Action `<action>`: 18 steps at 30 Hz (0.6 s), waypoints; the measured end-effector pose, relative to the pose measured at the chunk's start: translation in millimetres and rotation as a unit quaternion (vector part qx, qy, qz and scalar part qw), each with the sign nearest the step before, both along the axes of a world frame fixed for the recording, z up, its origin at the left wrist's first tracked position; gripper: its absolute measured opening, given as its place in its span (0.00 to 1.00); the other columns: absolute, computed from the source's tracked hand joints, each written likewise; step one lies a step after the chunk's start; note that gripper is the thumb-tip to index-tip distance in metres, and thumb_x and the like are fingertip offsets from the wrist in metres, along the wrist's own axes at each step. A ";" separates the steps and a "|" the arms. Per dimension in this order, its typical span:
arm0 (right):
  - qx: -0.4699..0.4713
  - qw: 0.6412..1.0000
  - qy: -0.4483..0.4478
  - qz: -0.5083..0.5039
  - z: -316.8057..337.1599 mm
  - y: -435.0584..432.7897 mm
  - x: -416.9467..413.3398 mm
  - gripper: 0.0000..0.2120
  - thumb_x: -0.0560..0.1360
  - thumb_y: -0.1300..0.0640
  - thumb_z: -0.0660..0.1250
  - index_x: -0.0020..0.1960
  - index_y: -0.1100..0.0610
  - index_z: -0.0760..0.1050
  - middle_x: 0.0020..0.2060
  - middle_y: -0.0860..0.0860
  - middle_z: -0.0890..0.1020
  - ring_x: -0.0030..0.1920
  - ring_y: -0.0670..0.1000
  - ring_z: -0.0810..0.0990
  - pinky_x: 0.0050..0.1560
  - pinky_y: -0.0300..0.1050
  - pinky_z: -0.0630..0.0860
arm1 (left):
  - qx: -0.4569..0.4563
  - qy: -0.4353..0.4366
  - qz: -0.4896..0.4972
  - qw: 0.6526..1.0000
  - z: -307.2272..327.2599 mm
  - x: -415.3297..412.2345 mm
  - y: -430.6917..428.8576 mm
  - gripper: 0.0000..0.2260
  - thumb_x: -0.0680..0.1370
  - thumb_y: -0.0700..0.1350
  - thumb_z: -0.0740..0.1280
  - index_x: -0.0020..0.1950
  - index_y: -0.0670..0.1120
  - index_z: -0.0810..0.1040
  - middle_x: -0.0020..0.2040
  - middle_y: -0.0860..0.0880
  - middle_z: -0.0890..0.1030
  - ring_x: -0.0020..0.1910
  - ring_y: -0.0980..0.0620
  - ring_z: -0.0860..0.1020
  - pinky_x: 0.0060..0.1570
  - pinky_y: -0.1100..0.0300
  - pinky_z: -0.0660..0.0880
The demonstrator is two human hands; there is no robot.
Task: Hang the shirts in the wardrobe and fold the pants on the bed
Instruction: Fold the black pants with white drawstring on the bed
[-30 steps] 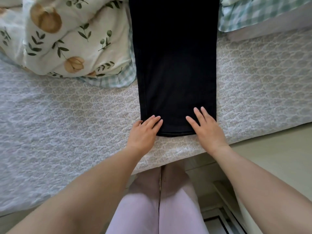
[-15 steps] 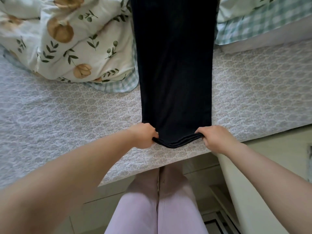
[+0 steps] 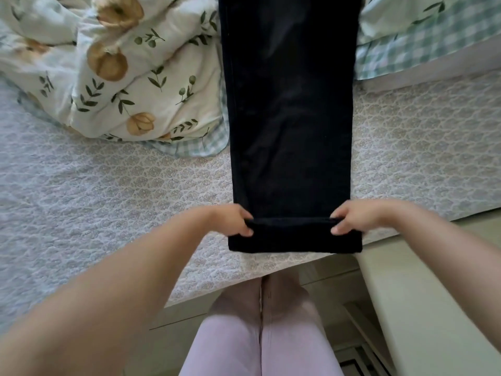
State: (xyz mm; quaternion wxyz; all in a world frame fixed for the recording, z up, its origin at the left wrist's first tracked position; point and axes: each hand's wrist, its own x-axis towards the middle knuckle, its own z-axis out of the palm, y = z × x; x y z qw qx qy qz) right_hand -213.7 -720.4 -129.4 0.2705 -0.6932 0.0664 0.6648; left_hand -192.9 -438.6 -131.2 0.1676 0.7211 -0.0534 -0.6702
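Note:
Black pants [image 3: 290, 109] lie lengthwise on the bed [image 3: 108, 202], legs laid together and running away from me. Their near end is lifted off the bed and hangs as a short flap toward me. My left hand [image 3: 233, 219] pinches the left corner of that lifted end between thumb and fingers. My right hand [image 3: 355, 217] pinches the right corner the same way. The waist end of the pants is out of view at the top.
A floral duvet [image 3: 116, 66] is bunched at the left of the pants, with green checked bedding [image 3: 423, 42] at the upper right. The bed's near edge runs just below my hands. A pale cabinet top [image 3: 423, 299] stands at the lower right.
My hands went from lying flat on the hem to gripping its two corners. They have since lifted the hem so it hangs as a flap.

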 end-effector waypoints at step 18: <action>-0.080 0.909 -0.256 -0.320 -55.4 -1.5 -38.1 0.15 0.78 0.52 0.63 0.64 0.54 0.74 0.55 0.48 0.80 0.53 0.49 0.77 0.49 0.42 0.72 | -0.077 -0.182 0.541 0.818 -33.5 -44.2 2.5 0.10 0.76 0.54 0.67 0.57 0.57 0.72 0.46 0.60 0.83 0.46 0.62 0.81 0.39 0.70 0.73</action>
